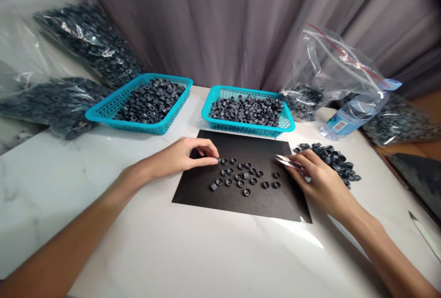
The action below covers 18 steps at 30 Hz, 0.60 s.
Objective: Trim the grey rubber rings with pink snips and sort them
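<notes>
Above the left side of a black mat [193,192], my left hand [198,153] is closed, thumb and forefinger pinching a small dark grey ring-shaped plastic part [219,160]. My right hand [319,176] grips small pointed snips [288,163] over the mat's right edge, their two blades slightly apart and pointing left. Several loose grey plastic parts [241,183] lie scattered on the mat between my hands, most with the round opening up and a few on their sides. Beside my right hand, a heap of the same parts [337,162] rests on the table, partly hidden by the hand.
Two turquoise baskets, a left one [161,128] and a middle one [248,128], hold many grey parts behind the mat. Clear bags of parts [99,45] stand at left, another bag [306,100] at right. A water bottle [354,111] leans there. A grey curtain [220,22] hangs behind.
</notes>
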Each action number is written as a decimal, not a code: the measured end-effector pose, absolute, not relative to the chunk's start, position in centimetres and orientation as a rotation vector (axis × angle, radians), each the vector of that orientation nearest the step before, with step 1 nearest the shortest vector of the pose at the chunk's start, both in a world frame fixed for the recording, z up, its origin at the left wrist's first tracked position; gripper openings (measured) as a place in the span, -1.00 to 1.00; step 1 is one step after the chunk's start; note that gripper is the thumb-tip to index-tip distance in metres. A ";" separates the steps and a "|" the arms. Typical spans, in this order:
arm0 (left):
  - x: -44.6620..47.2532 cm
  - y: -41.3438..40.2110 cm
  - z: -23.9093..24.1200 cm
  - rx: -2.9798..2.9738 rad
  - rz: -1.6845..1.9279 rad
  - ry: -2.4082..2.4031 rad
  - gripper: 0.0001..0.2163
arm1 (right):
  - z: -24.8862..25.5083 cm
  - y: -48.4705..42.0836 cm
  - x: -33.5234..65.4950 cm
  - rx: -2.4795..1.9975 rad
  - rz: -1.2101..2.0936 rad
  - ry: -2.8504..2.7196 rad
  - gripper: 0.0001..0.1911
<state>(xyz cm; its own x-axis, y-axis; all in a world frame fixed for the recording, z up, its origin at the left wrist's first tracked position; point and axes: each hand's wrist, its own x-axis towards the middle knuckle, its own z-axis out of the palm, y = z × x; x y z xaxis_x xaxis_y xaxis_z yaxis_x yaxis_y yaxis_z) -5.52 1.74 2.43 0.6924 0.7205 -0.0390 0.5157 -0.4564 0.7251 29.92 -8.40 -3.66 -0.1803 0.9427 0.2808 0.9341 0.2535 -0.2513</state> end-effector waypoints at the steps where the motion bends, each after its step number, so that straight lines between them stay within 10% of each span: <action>1: -5.4 1.6 2.6 2.097 0.385 0.948 -0.79 | -3.6 -8.4 29.9 -1.728 0.016 -2.159 -0.71; 18: -1.5 -1.8 1.1 1.580 0.698 0.813 -0.77 | -3.0 -8.3 30.6 -1.708 -0.155 -2.215 -0.71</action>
<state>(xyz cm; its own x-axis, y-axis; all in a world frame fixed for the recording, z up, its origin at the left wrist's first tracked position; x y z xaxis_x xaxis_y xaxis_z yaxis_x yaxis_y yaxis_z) -1.46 -1.83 1.10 0.5805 0.8142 0.0013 0.1245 -0.0904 0.9881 30.60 -8.31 -3.04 -0.2206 0.9179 0.3298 0.9550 0.2720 -0.1184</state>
